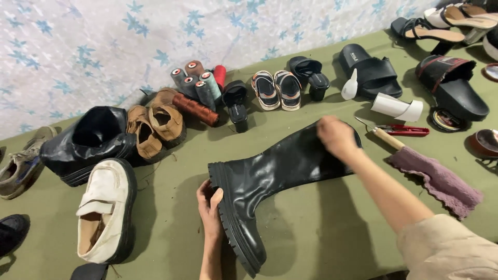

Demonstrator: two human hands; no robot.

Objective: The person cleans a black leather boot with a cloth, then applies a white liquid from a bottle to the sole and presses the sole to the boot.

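I have the tall black boot (280, 168) lying on its side on the green table (321, 228), sole toward me, shaft pointing away to the right. My left hand (210, 203) grips the chunky sole near the heel, thumb over the edge and fingers curled behind it. My right hand (336, 136) rests on the top of the shaft, fingers bent down over the opening; whether they pinch the leather or only press on it, I cannot tell.

The boot's leather shines and looks clean on the side I see, so I judge any wiping on this face is largely done; the underside and the treads I cannot see well enough to say.

Just right of the shaft lie a wooden-handled awl (383, 136), red snips (403, 130) and a mauve cloth (436, 179), all close to my right forearm. Beyond them are a white roll (397, 107), a small white bottle (350, 85), black slides (371, 70) and sandals (276, 90). To the left sit a white shoe (106, 210), a black ankle boot (88, 142), brown shoes (155, 127) and thread spools (199, 83). Nothing lies against the boot itself; the white shoe is the nearest thing on my left, and the tools crowd the right.
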